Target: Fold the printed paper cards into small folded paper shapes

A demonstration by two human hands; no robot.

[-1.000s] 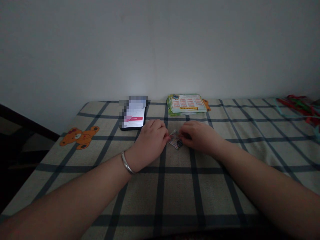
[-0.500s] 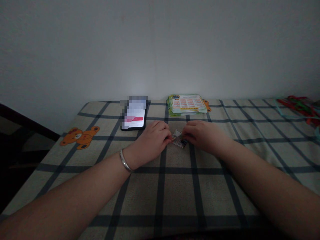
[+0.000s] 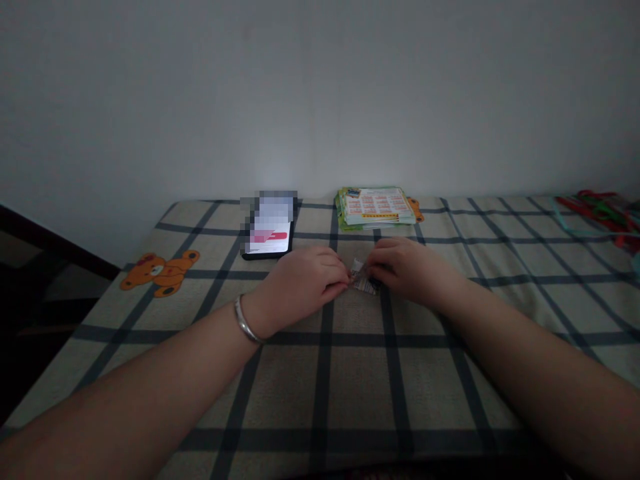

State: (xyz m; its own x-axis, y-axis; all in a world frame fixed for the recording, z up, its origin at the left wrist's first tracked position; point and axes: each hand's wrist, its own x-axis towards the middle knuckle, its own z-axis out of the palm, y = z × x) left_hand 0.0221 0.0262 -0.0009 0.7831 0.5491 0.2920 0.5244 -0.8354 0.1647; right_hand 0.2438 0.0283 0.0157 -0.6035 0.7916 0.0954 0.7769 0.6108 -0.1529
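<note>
Between my hands, a small crumpled piece of printed paper (image 3: 366,283) lies low over the checked cloth. My left hand (image 3: 314,280), with a silver bangle (image 3: 245,320) on its wrist, is closed in a pinch at the paper's left edge. From the other side, my right hand (image 3: 406,268) pinches the paper's right part between thumb and fingers. The fingers of both hands cover some of the paper, so its full shape is hidden.
Behind my left hand a phone (image 3: 270,240) with a lit screen lies on the checked tablecloth (image 3: 350,380). A stack of printed cards (image 3: 377,205) sits near the wall. Teddy bear cut-out (image 3: 161,272) is at left; red and green cords (image 3: 603,212) lie far right.
My left hand has shifted slightly right, and the paper has moved a little to the right and turned. My right hand stays nearly in place, still pinching it.
</note>
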